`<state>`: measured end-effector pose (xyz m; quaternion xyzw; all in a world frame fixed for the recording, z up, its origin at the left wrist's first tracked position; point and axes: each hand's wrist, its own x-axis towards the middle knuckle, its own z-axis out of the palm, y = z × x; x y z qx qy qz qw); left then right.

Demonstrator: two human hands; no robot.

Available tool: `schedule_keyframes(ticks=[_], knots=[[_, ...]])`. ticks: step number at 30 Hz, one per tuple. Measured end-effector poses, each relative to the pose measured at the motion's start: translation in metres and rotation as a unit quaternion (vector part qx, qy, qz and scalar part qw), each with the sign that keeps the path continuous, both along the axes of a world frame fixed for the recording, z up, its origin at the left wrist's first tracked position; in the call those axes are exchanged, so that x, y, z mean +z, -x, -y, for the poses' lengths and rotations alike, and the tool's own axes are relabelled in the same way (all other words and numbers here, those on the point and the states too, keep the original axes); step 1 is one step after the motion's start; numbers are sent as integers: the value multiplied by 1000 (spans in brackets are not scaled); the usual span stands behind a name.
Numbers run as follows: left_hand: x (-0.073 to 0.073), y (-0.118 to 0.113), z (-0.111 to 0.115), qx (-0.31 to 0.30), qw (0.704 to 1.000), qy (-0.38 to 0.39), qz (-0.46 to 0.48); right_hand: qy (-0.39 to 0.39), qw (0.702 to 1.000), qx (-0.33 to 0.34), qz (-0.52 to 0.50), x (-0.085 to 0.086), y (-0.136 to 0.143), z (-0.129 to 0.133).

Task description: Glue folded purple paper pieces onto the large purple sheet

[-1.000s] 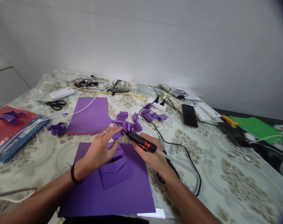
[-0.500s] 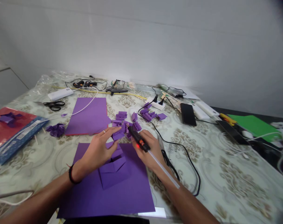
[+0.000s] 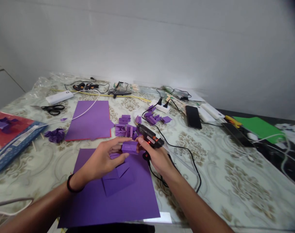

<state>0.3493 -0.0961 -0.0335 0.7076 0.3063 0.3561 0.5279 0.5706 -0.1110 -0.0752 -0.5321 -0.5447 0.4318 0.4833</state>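
Note:
My left hand (image 3: 106, 158) has its fingers around a small folded purple paper piece (image 3: 130, 147), above a large purple sheet (image 3: 108, 207). A folded purple paper shape (image 3: 119, 183) lies on that sheet, partly under the hand. In my right hand (image 3: 158, 157) is a black glue gun (image 3: 149, 135) with a red light, its nozzle pointing up and left. Fingertips of my right hand also meet the right end of the small piece. Several more folded purple pieces (image 3: 124, 130) lie just beyond both hands.
Behind on the left are a purple sheet (image 3: 89, 118), scissors (image 3: 53, 109) and crumpled purple paper (image 3: 55, 135). Toward the right lie a black phone (image 3: 193, 117), a white power strip (image 3: 160, 106), a black cable (image 3: 186, 149) and green paper (image 3: 257, 127).
Both hands have drawn back from the pile, and a folded purple piece now shows between them. The glue gun has turned, its rear end swinging right and up.

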Motion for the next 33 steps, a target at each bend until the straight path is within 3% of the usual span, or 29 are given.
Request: schedule_keyframes(ticks=[4, 12, 19, 26, 33], knots=[[-1, 1, -2, 6, 998, -54, -12, 37, 994, 37, -94, 2, 0, 1], [-3, 2, -5, 21, 987, -160, -21, 43, 988, 91, -120, 7, 1, 1], [2, 1, -2, 38, 989, -138, -33, 34, 981, 103, -161, 19, 8, 1], [0, 2, -4, 58, 997, -47, -23, 10, 992, 87, -90, 29, 10, 5], [-6, 4, -14, 72, 982, -161, -74, -47, 997, 56, 4, 36, 12, 12]])
